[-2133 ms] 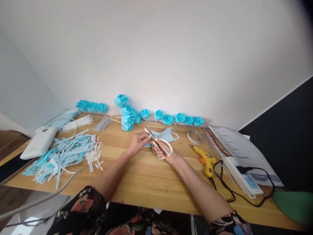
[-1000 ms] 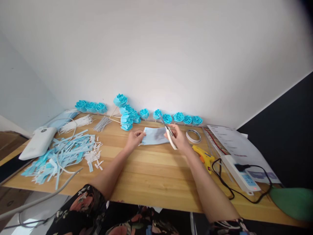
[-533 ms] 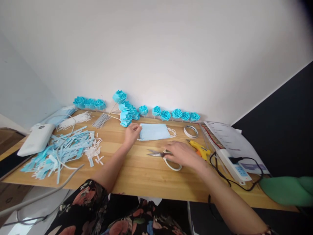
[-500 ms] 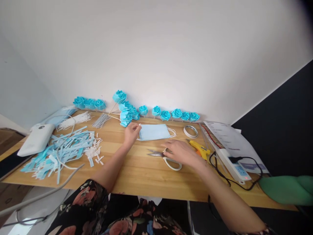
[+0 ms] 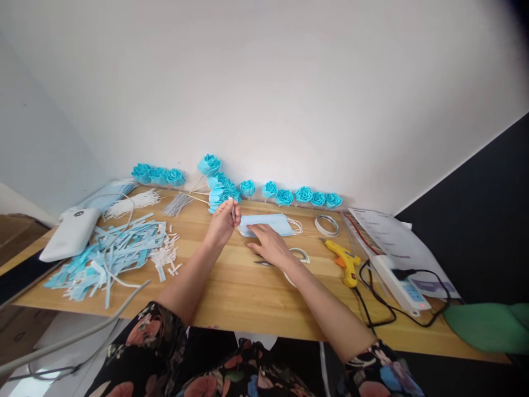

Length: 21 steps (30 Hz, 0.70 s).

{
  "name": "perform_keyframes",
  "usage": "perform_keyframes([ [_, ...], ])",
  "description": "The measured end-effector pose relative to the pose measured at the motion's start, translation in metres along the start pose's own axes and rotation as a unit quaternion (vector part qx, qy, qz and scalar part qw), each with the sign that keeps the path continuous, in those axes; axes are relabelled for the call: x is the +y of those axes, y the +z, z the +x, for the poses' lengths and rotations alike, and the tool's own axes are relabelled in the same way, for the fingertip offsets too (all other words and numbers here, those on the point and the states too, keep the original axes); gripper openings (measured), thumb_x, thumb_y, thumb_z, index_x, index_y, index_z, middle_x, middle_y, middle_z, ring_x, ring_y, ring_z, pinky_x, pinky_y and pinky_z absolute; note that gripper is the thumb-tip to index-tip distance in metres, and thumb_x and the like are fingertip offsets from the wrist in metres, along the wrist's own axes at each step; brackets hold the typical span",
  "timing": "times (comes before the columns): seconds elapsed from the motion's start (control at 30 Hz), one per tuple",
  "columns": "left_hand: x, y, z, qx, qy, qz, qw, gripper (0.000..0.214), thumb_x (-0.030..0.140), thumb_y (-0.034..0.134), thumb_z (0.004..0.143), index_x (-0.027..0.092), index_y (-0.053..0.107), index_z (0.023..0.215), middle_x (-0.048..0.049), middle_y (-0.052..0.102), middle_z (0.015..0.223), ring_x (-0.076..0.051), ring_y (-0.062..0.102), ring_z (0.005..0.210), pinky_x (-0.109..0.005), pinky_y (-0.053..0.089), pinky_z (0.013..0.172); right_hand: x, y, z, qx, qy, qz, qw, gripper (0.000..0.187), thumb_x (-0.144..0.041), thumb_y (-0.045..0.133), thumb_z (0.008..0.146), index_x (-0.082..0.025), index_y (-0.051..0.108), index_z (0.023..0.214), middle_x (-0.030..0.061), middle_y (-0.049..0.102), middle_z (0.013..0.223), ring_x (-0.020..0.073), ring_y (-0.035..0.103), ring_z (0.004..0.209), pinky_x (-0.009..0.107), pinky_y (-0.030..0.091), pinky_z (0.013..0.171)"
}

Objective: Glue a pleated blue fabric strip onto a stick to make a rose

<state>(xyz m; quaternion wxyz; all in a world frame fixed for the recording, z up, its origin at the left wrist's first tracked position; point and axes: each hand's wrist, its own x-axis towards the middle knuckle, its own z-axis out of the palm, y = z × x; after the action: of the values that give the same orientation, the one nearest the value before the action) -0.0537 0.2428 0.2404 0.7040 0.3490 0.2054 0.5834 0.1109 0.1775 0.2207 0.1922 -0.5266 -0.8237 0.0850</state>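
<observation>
My left hand point(image 5: 223, 223) is raised a little over the table with its fingers pinched. A small pale sliver shows at the fingertips, too small to name. Just right of it lies a light blue face mask point(image 5: 276, 222) with white ear loops, possibly several stacked. My right hand point(image 5: 270, 245) reaches over the mask's lower edge, palm down, fingers stretched out and holding nothing. Whether its fingertips touch the mask I cannot tell. Beneath that hand and wrist lie scissors point(image 5: 305, 255) with pale handles, partly covered.
Blue rosettes point(image 5: 284, 197) line the wall. Left are cut blue strips point(image 5: 124, 248), white cords point(image 5: 132, 204), grey wires point(image 5: 177, 203) and a white device point(image 5: 71, 234). Right are a tape roll point(image 5: 326, 225), a yellow glue gun point(image 5: 345, 259), a power strip point(image 5: 400, 284) and papers point(image 5: 392, 237).
My right hand has moved left from the scissors' handles to the mask. My left hand has lifted slightly from the mask's left edge. The view has shifted slightly.
</observation>
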Motion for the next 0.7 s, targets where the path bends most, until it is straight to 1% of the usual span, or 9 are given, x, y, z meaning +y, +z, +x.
perform_keyframes([
  [0.07, 0.001, 0.0, 0.0, -0.004, -0.01, -0.022, 1.0, 0.022, 0.036, 0.065, 0.09, 0.016, 0.058, 0.084, 0.0038, 0.051, 0.057, -0.007, 0.045, 0.045, -0.018, 0.029, 0.04, -0.002, 0.005, 0.005, 0.01, 0.006, -0.007, 1.0, 0.051, -0.028, 0.071, 0.084, -0.017, 0.056, 0.132, 0.0121, 0.064, 0.125, 0.0267, 0.056, 0.117, 0.04, 0.044, 0.099],
  [0.2, 0.001, 0.003, -0.002, -0.022, -0.045, -0.065, 0.997, 0.022, 0.035, 0.065, 0.091, 0.016, 0.057, 0.083, 0.0053, 0.047, 0.054, -0.006, 0.041, 0.043, -0.016, 0.028, 0.039, -0.008, 0.012, 0.013, 0.024, 0.033, -0.02, 0.999, 0.046, -0.036, 0.073, 0.082, -0.018, 0.061, 0.123, 0.0108, 0.067, 0.12, 0.0277, 0.057, 0.112, 0.04, 0.044, 0.095],
  [0.33, 0.002, 0.009, -0.007, -0.032, -0.074, -0.06, 0.995, 0.023, 0.036, 0.06, 0.094, 0.017, 0.055, 0.083, 0.0064, 0.041, 0.054, -0.006, 0.037, 0.043, -0.017, 0.027, 0.039, -0.013, 0.016, 0.016, 0.031, 0.062, -0.027, 0.997, 0.037, -0.036, 0.069, 0.085, -0.019, 0.063, 0.117, 0.0093, 0.068, 0.119, 0.0269, 0.056, 0.112, 0.038, 0.043, 0.09],
  [0.5, 0.004, 0.013, -0.009, -0.03, -0.08, -0.024, 0.996, 0.027, 0.04, 0.059, 0.095, 0.018, 0.051, 0.082, 0.0068, 0.036, 0.054, -0.006, 0.033, 0.043, -0.017, 0.025, 0.039, -0.012, 0.018, 0.016, 0.039, 0.081, -0.023, 0.996, 0.02, -0.031, 0.061, 0.09, -0.021, 0.066, 0.106, 0.0068, 0.07, 0.114, 0.0246, 0.058, 0.108, 0.034, 0.041, 0.087],
  [0.7, 0.009, 0.01, -0.006, -0.026, -0.065, -0.035, 0.997, 0.027, 0.041, 0.06, 0.094, 0.018, 0.051, 0.081, 0.0071, 0.03, 0.053, -0.006, 0.029, 0.043, -0.018, 0.02, 0.039, -0.01, 0.019, 0.015, 0.042, 0.093, -0.02, 0.995, 0.017, -0.021, 0.057, 0.09, -0.021, 0.068, 0.103, 0.0057, 0.071, 0.11, 0.0221, 0.058, 0.105, 0.032, 0.041, 0.087],
])
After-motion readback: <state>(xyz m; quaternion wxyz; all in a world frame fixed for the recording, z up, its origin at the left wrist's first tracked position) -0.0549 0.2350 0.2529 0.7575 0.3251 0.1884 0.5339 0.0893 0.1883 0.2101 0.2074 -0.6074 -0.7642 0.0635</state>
